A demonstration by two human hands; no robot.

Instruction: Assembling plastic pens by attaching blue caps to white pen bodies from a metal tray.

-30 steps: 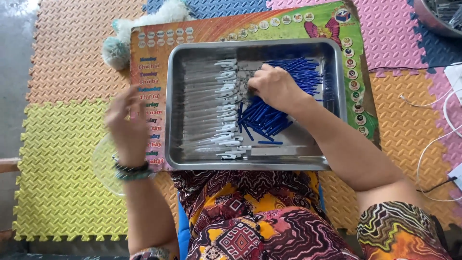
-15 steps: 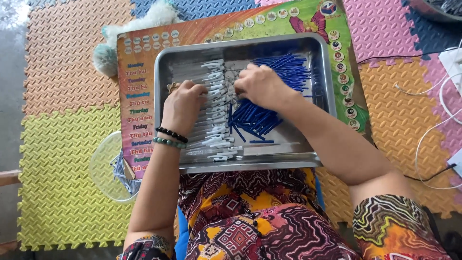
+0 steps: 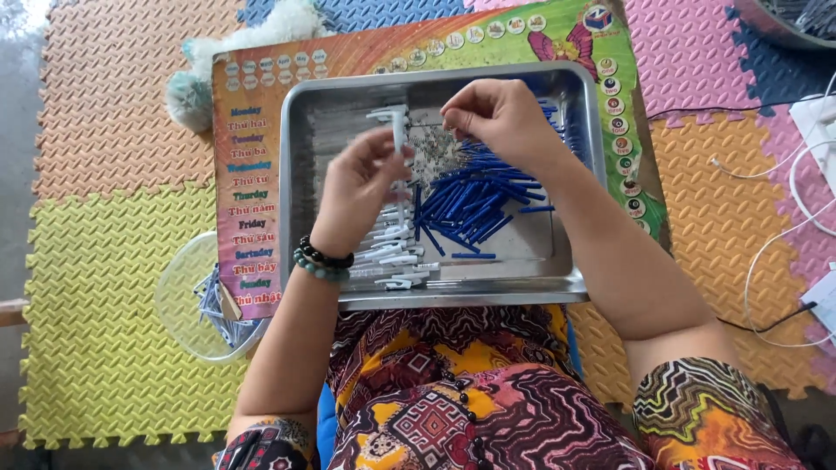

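A steel tray lies on a colourful board across my lap. It holds a pile of white pen barrels on the left, blue pen parts on the right and small metal springs between them. My left hand is raised over the tray and holds one white pen barrel upright. My right hand hovers just right of it, fingers pinched on something too small to make out, close to the barrel's top.
The colourful board rests on foam floor mats. A clear round bowl with finished pieces sits at the left. A fluffy toy lies behind the board. White cables run at the right.
Both hands have lifted off the piles. My left hand has picked up a white barrel and raised it; my right hand has left the blue parts and come toward it.
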